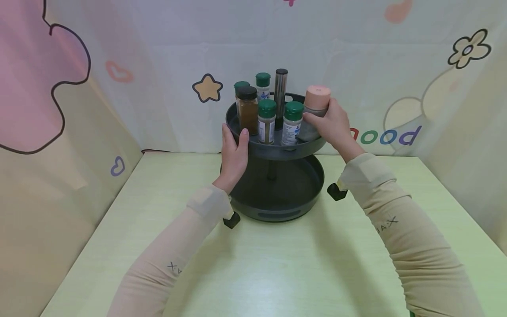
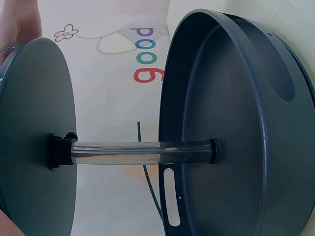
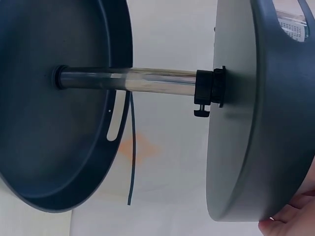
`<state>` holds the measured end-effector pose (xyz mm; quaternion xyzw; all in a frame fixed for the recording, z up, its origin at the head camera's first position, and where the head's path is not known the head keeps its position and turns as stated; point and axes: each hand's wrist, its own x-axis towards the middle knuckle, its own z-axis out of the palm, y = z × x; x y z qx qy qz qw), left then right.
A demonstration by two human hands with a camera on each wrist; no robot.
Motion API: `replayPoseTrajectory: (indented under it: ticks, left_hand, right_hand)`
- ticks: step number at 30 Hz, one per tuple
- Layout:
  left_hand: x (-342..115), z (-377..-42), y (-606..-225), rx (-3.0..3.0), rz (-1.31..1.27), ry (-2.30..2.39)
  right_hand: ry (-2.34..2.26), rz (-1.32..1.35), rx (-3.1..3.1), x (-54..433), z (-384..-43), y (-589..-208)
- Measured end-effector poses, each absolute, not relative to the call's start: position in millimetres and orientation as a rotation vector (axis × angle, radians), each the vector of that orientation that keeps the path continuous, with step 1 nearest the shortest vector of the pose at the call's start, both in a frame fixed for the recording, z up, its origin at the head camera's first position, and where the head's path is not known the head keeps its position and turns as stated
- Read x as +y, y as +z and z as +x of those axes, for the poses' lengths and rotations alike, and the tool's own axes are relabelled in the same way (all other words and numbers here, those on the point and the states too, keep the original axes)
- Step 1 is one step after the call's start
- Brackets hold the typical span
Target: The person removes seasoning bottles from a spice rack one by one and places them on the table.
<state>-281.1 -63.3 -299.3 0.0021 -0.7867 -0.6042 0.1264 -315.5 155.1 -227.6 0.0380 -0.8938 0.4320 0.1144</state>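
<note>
My right hand (image 1: 330, 125) grips a jar with a pink lid (image 1: 317, 97) and greyish body at the right of the upper tray (image 1: 273, 152) of a dark two-tier round rack. My left hand (image 1: 234, 154) rests against that tray's left wall, fingers and thumb extended. On the tray stand a jar of brown powder with a black lid (image 1: 247, 112) and several green-capped spice bottles, among them a front one (image 1: 267, 123) and another nearer the pink-lidded jar (image 1: 292, 125). A metal post (image 1: 281, 88) rises among them.
The rack's lower tray (image 1: 277, 213) stands on the pale green table (image 1: 261, 264). In the left wrist view a shiny pole (image 2: 118, 152) joins both tiers. Behind hangs a printed cloth (image 1: 170, 110), with a dark cord (image 1: 158, 151) along the table's back edge.
</note>
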Motion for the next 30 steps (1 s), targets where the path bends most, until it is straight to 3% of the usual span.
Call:
replayPoseTrajectory:
  ticks: [30]
  left_hand:
    - [-62.3, -279.5, -300.1, -2.299, 0.023, -1.738]
  right_hand:
    - [1.328, 0.129, -2.458, 151.4, -310.5, -219.5]
